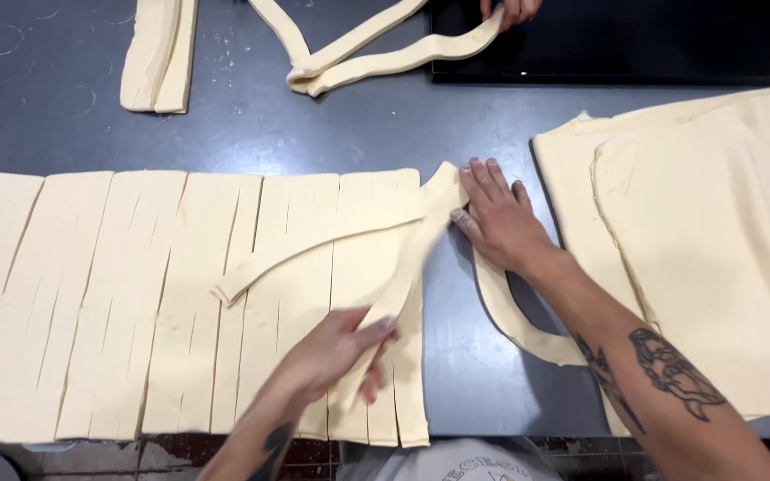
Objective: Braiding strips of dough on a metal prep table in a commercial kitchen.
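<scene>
Your left hand (336,352) has its fingers curled lightly around the lower end of the long pale dough strip (407,267) – your right hand (496,218), fingers flat and spread, pins its upper end beside the slit pale dough sheet (135,303). Keep the pull gentle and even – soft dough thins where it's tugged.

Bare forearms, dark tattoos on right forearm (661,374), smaller tattoo on left forearm (269,441)

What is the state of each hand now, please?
Left hand: closed around one end of a dough strip, lifting it off the cut dough sheet.
Right hand: open, flat, pressing the strip's top fold.
</scene>
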